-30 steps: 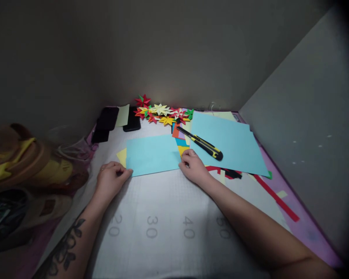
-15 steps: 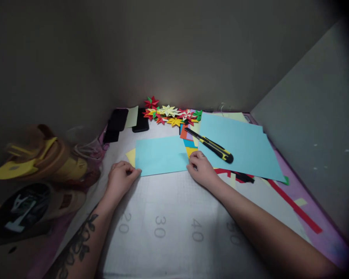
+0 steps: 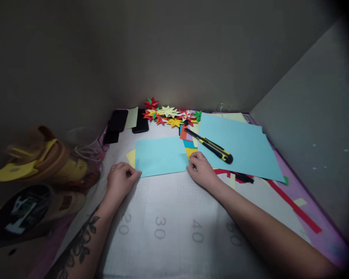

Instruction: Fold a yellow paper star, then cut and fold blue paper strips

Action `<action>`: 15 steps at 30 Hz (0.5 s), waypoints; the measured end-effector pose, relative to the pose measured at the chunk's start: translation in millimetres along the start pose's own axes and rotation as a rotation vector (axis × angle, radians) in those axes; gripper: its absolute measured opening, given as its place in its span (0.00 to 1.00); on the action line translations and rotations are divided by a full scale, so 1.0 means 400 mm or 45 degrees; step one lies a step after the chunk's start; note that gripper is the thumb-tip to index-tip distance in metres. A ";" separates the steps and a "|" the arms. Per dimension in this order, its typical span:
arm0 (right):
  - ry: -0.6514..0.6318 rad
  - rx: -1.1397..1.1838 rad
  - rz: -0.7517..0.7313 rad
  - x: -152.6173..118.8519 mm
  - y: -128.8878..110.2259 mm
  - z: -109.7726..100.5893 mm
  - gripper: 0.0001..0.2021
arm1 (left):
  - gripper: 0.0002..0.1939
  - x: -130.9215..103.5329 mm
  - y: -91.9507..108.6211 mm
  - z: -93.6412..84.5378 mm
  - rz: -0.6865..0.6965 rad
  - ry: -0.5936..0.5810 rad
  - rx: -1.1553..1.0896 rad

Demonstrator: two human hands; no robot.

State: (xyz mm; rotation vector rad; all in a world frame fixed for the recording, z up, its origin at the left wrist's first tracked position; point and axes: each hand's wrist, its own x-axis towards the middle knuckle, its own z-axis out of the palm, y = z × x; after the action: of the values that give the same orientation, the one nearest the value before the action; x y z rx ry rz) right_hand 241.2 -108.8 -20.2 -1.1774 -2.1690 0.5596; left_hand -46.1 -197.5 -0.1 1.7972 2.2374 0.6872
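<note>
A light blue sheet of paper (image 3: 161, 157) lies in front of me on the white gridded mat (image 3: 177, 205). My left hand (image 3: 120, 178) pinches its near left corner between thumb and curled fingers. At the near right corner, my right hand (image 3: 202, 168) has its fingertips closed on the paper's edge. A yellow paper piece (image 3: 131, 158) sticks out from under the sheet's left side. Just beyond my right hand, a black and yellow utility knife (image 3: 216, 148) rests on a larger light blue sheet (image 3: 244, 147).
Folded paper stars (image 3: 168, 111) in several colours line the back wall. Two dark phones (image 3: 118, 120) (image 3: 140, 122) lie at the back left. Cups (image 3: 61, 162) crowd the left side. A red paper strip (image 3: 295, 207) and scraps lie at the right edge.
Almost nothing differs; both hands stay at the small blue sheet's near corners, and the view has shifted very slightly.
</note>
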 end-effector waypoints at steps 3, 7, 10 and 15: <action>0.004 0.005 0.018 0.000 -0.001 -0.004 0.09 | 0.11 -0.004 -0.004 0.002 0.027 -0.008 0.059; -0.001 -0.006 -0.001 -0.001 0.001 -0.006 0.08 | 0.11 -0.012 0.002 0.006 0.103 0.060 0.141; -0.034 0.010 -0.026 -0.003 0.003 -0.007 0.07 | 0.18 -0.016 0.023 -0.001 0.415 -0.020 0.249; -0.066 0.025 -0.018 -0.005 0.001 -0.009 0.08 | 0.27 -0.013 0.057 -0.020 0.733 -0.327 0.402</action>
State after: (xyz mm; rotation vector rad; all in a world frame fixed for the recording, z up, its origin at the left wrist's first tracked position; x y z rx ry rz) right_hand 244.6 -110.1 -18.4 -1.1482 -2.2088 0.6101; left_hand -28.3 -200.9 16.9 2.5530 1.7357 0.1590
